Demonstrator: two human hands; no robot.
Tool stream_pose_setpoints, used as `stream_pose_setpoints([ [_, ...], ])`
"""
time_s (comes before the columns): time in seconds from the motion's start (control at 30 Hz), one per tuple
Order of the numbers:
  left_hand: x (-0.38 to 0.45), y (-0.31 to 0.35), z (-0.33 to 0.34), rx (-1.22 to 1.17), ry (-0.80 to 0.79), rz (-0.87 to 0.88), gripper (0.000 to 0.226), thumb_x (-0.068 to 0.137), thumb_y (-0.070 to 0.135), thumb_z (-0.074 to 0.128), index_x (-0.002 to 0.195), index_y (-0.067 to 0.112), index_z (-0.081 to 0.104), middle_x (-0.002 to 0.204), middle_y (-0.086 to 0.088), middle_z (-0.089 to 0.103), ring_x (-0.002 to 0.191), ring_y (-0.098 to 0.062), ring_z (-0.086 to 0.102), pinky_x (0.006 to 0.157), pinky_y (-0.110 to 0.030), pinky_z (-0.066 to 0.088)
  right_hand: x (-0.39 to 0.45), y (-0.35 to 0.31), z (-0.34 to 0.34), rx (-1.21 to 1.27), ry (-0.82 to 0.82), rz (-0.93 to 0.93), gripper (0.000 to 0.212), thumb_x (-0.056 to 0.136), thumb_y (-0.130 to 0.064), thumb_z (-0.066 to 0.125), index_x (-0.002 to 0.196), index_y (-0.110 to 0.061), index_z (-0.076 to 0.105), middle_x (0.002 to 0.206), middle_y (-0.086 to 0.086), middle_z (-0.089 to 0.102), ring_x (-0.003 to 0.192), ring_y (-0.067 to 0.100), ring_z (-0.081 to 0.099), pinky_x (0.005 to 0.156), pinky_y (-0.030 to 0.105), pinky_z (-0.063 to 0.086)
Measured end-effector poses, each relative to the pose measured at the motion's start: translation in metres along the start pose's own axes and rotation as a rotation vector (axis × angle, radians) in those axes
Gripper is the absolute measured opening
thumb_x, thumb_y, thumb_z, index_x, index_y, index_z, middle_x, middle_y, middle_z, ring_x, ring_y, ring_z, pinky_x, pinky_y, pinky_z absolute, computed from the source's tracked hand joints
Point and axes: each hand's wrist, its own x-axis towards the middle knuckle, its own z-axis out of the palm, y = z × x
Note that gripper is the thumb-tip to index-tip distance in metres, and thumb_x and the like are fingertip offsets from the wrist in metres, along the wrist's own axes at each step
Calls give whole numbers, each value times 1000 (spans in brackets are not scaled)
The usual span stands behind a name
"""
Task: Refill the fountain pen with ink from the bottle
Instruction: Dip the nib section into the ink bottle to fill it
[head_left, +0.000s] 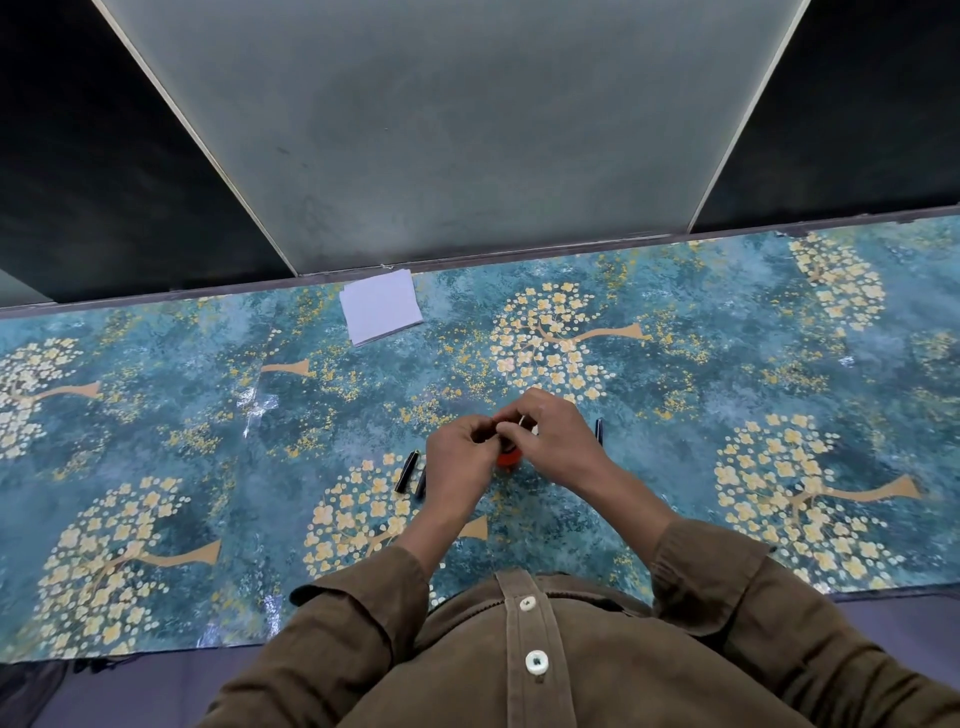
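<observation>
Head view: both hands' fingers pinched together over red ink bottle (507, 459); held item unclear.

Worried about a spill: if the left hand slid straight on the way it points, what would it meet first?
Probably the right hand: the left hand points at it, above the red ink bottle. Depth unclear.

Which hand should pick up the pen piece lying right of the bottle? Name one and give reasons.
Right. The right hand is beside that dark pen piece, while the left hand is across the red ink bottle, nearer the two pieces on its own side.
</observation>
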Motion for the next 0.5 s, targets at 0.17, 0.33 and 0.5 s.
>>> stream_pose_setpoints([
  [0.17, 0, -1, -1, 24, -5, -3, 19, 80, 13, 67, 91, 21, 80, 79, 4, 77, 73, -12, 72, 69, -37, 61, 3, -1, 5, -53, 53, 51, 15, 88, -32, 71, 86, -18, 72, 86, -7, 60, 80, 13, 58, 71, 29, 49],
  [0.33, 1, -1, -1, 14, -16, -10, 20, 81, 8, 66, 92, 19, 80, 79, 1, 77, 71, -14, 72, 62, -29, 61, 2, -1, 3, -11, 46, 58, 12, 86, -32, 73, 87, -20, 70, 88, -6, 61, 77, 12, 58, 69, 26, 48],
  [0.5, 2, -3, 0, 6, -8, 10, 16, 83, 11, 68, 92, 19, 79, 81, 2, 77, 72, -8, 72, 64, -25, 61, 2, 0, 1, 26, 9, 42, 8, 90, -24, 70, 92, -18, 74, 90, -7, 60, 81, 13, 58, 77, 30, 50],
])
